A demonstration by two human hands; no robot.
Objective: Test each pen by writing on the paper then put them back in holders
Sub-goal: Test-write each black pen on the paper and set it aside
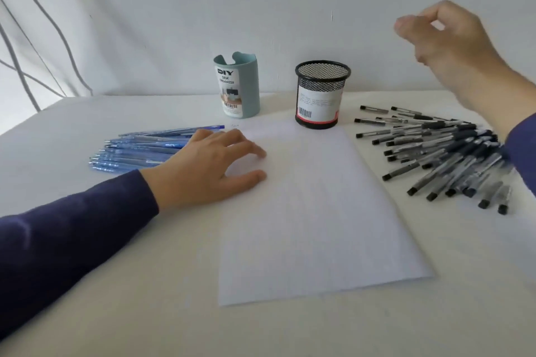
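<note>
A white sheet of paper (pixel 313 211) lies in the middle of the table. My left hand (pixel 208 165) rests flat on its upper left corner, fingers spread. To its left lies a row of several blue pens (pixel 139 151). A heap of several black-capped pens (pixel 441 151) lies right of the paper. My right hand (pixel 443 43) is raised in the air above that heap, fingers loosely curled, holding nothing. Behind the paper stand a teal desk-organizer holder (pixel 239 87) and a black mesh holder (pixel 320 95); no pens show above their rims.
The white table (pixel 116 284) ends at a white draped backdrop (pixel 174 9) just behind the holders. Dark cables (pixel 43 23) run down the backdrop at the far left.
</note>
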